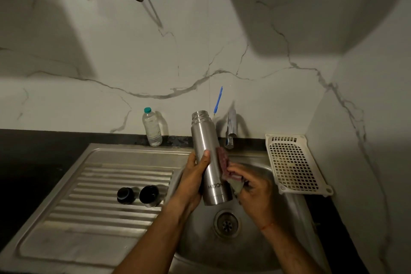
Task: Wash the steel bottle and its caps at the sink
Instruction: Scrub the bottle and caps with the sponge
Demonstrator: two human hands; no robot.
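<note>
- Over the sink point(262, 249) basin, centre-right: steel bottle point(209, 140) held approx. upright w/ slight tilt, open mouth far, base above drain.
- left hand point(195, 176): wrapped round bottle's mid-body, thumb on front face.
- right hand point(253, 191): pinching scrub pad point(222, 158); pad pressed to bottle's right side.
- left cap point(125, 195) & right cap point(149, 195): side by side on drainboard point(100, 218), left of basin, not in hand.
- tap point(230, 133): no stream visible.
- Recommendation: firm left grip, wet steel prob. slippery; rotate bottle so pad covers full circumference, incl. neck threads & base; long strokes along the body. Interior likely needs blue brush point(218, 100) at far wall.
</note>
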